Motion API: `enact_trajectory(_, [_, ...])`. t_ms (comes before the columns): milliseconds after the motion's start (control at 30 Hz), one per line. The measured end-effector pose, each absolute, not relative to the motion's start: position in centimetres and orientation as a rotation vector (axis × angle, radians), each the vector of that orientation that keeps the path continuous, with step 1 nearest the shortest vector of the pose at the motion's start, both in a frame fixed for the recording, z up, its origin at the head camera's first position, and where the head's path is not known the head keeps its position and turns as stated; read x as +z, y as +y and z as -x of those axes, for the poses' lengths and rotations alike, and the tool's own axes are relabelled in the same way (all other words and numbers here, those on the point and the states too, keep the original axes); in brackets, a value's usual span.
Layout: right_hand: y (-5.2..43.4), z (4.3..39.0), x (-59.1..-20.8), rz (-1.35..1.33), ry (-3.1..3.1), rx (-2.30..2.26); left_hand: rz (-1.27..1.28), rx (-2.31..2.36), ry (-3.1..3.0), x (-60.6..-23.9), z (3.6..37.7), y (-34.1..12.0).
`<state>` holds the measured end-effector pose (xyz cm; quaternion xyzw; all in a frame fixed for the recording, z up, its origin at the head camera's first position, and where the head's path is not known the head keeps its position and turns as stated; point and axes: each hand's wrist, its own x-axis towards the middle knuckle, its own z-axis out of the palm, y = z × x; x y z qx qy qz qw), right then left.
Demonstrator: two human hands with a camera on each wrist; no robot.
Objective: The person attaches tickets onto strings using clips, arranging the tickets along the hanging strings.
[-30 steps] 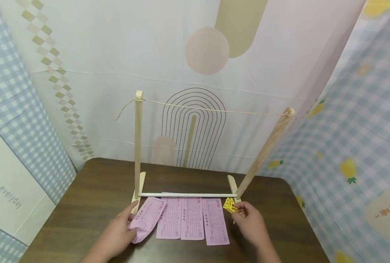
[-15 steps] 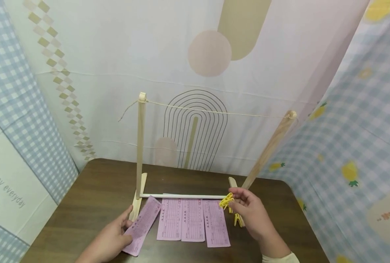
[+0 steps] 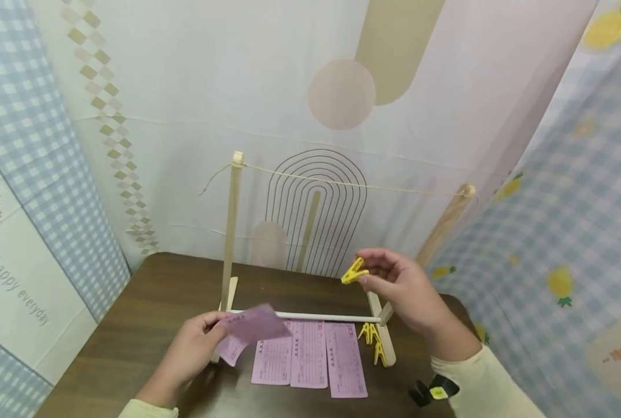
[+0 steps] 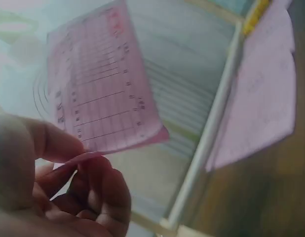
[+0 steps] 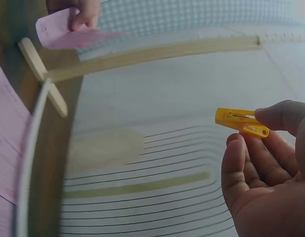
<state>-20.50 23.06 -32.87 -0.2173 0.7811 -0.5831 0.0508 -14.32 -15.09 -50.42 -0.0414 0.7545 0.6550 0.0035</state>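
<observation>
My left hand (image 3: 187, 348) pinches a pink printed paper slip (image 3: 255, 325) near one end, in front of the left post. In the left wrist view the slip (image 4: 95, 84) stands up from thumb and fingers and bends at its lower edge. My right hand (image 3: 406, 293) is raised by the right post and pinches a yellow clothespin (image 3: 353, 273) between thumb and fingers. The right wrist view shows this clothespin (image 5: 236, 118) side-on. A thin string (image 3: 310, 178) runs between the tops of the wooden left post (image 3: 231, 226) and right post (image 3: 443, 220).
Several more pink slips (image 3: 345, 363) lie side by side before the white crossbar (image 3: 336, 317) on the brown table (image 3: 179, 278). A few yellow clothespins (image 3: 369, 332) lie by the stand's right foot (image 3: 387, 345). A patterned cloth hangs behind.
My right hand has picked a yellow clothespin from the pile and risen with it. The left hand has lifted its pink slip off the table, slightly rightward.
</observation>
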Motion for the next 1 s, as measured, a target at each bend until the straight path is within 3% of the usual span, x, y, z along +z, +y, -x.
enact_trajectory(500, [17.0,21.9,-20.1,0.92,2.655,-1.545,0.013,2.586,2.144,-42.8,17.2,-12.8])
enact_trajectory(1000, [11.4,24.7,-14.0,0.837,2.905,-1.276,-0.177,2.995,1.813,-39.0,20.3,-7.7])
